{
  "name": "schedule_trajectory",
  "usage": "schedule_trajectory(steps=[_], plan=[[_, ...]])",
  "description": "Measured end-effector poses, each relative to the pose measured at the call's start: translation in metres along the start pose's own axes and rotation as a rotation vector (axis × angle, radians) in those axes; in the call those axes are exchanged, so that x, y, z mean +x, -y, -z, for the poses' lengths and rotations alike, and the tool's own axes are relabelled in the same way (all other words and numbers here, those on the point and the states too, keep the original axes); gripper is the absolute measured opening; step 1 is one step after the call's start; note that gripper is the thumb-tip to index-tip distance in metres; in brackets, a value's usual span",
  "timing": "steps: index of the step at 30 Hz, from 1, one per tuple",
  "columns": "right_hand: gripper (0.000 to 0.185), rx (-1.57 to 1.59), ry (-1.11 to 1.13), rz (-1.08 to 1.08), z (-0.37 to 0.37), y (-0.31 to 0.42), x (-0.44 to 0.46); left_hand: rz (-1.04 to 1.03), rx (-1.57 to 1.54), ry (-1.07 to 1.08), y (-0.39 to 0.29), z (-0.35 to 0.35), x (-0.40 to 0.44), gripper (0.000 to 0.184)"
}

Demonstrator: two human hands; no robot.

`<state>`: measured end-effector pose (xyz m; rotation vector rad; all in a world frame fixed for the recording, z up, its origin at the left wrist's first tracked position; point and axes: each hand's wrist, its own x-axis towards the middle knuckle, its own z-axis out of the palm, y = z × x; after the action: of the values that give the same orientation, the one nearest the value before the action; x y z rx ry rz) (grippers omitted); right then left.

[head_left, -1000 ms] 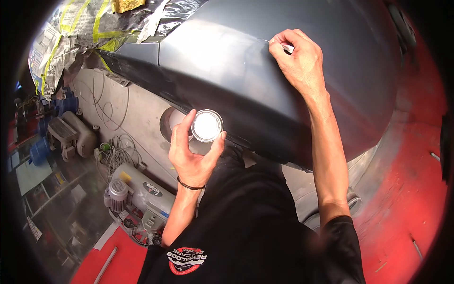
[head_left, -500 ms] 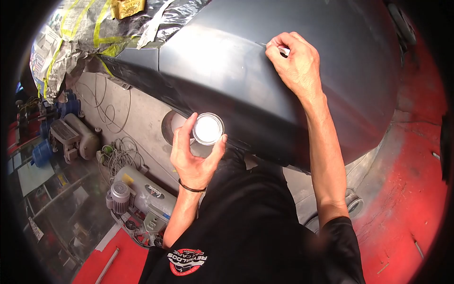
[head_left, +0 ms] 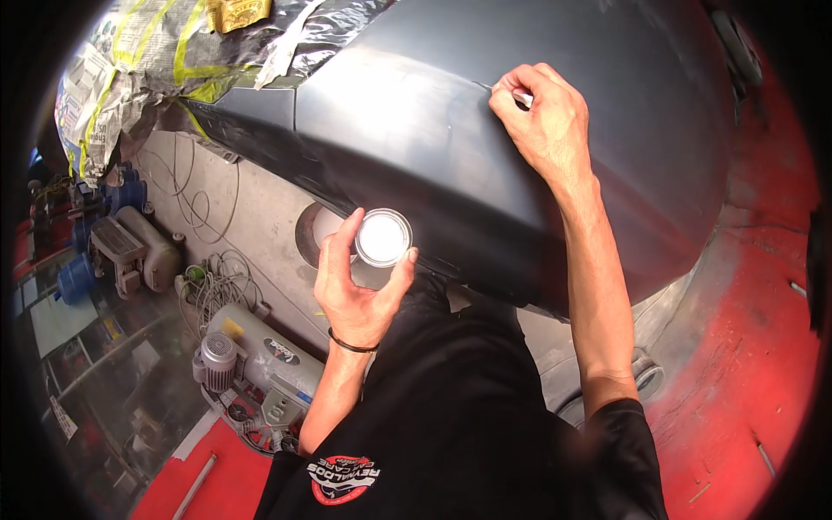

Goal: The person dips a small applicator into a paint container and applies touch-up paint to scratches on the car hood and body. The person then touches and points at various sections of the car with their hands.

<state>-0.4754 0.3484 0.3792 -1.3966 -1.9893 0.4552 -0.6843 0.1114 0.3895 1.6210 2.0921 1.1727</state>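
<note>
My left hand (head_left: 355, 286) grips a small round tin (head_left: 384, 237) between thumb and fingers, below the car panel. The top of the tin looks bright white inside a metal rim. On the dark grey car body panel (head_left: 416, 113), my right hand (head_left: 546, 113) is closed in a pinch. A pale bit of something shows inside its curled fingers, and a thin dark tip or line lies just left of the fingertips. What it holds is mostly hidden.
Newspaper masking (head_left: 130, 65) with yellow tape covers the part at upper left, a gold packet (head_left: 237, 14) on it. Below left stand an air compressor (head_left: 273, 347) and a coiled hose (head_left: 221, 286). A wheel rim (head_left: 314, 238) shows behind my left hand.
My right hand has shifted very slightly right and down along the panel. The left hand and the tin are almost unchanged.
</note>
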Motion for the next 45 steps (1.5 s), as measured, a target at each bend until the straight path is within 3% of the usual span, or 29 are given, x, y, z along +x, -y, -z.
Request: schedule_trajectory(steps=[33,41,45], plan=[[0.020,0.073,-0.001,-0.069,0.004,0.005,-0.001,0.007,-0.009,0.007,-0.004,0.001,0.001,0.069],[0.010,0.317,-0.190,-0.170,0.069,0.008,-0.029,0.128,-0.086,-0.032,-0.013,0.003,-0.018,0.072],[0.004,0.432,-0.247,-0.223,0.115,-0.011,-0.083,0.293,-0.252,-0.122,-0.027,0.002,-0.035,0.073]])
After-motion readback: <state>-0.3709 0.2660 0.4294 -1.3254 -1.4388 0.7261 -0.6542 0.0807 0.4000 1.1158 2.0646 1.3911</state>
